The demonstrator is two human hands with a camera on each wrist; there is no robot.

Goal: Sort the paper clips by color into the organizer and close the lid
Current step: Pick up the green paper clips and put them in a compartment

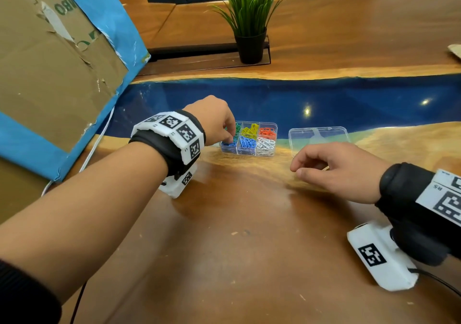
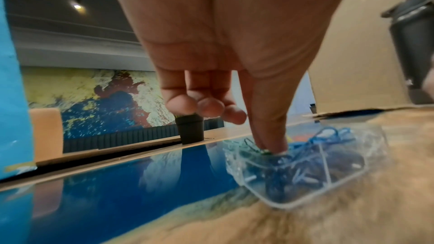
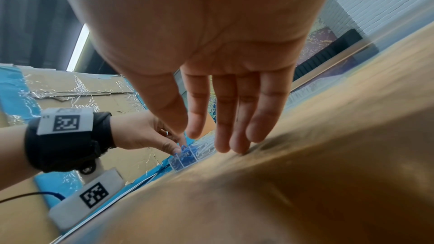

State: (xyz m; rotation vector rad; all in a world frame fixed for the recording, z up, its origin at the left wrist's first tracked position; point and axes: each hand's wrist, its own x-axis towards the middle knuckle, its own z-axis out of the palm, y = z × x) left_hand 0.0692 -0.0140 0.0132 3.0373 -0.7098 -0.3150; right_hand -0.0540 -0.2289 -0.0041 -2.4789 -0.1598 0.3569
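A person's left hand (image 1: 216,120) reaches into the clear organizer (image 1: 273,125) on the wood-and-blue-resin counter (image 1: 237,224), its index finger and thumb dipped among the blue paper clips (image 1: 229,145) at the box's near-left compartment; whether they pinch a clip cannot be told (the fingertips are buried in the pile). The remaining compartments hold green, yellow, orange, lighter blue and white clips. The organizer's clear lid (image 1: 319,136) lies flat on the counter just to its right, detached. The right hand (image 1: 334,170) rests in front of the lid, fingers relaxed and loosely extended, holding nothing. A potted plant (image 1: 250,17) stands farther back; a cardboard panel (image 1: 50,56) leans at left.
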